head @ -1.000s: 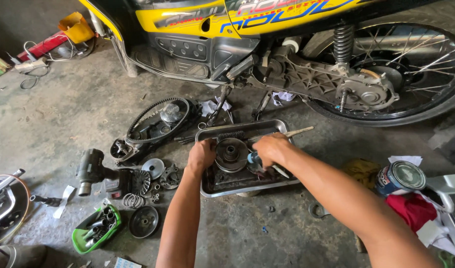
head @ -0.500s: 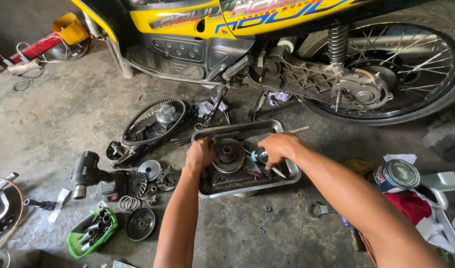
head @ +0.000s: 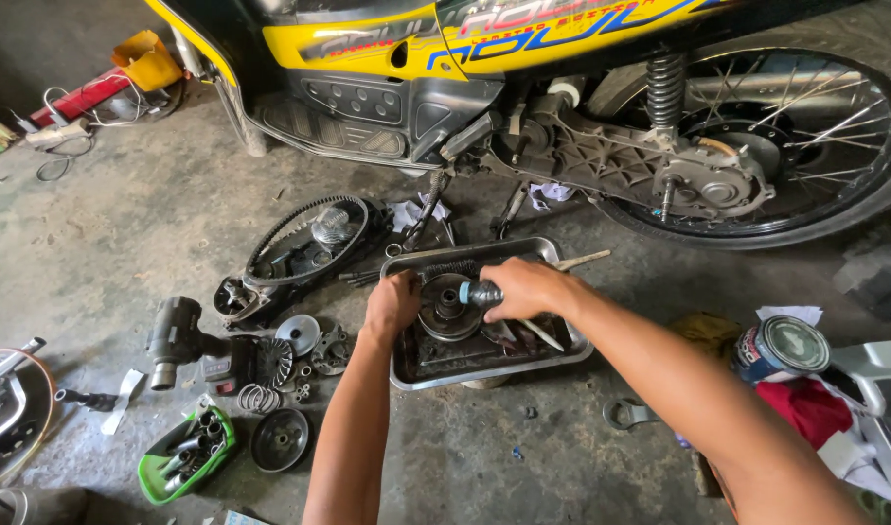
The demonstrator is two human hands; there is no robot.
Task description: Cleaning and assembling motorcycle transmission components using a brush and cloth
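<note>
Over the metal tray (head: 562, 355), right hand (head: 523, 289) grips a small bottle (head: 478, 293), left hand (head: 394, 306) seemingly steadies the pulley (head: 445, 309).

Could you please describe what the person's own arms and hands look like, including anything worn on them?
Both forearms are bare, with no sleeves visible. The left hand and right hand wear no gloves, and no watch, ring or wristband shows from this view.

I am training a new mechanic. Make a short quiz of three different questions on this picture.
1. True or false: the round pulley part lies inside the metal tray.
2. Which hand grips the small grey bottle-like tool?
A. left hand
B. right hand
3. Fill in: the green tray of sockets lies near the picture's lower ____ corner.

Key: 1 true; 2 B; 3 left.
</note>
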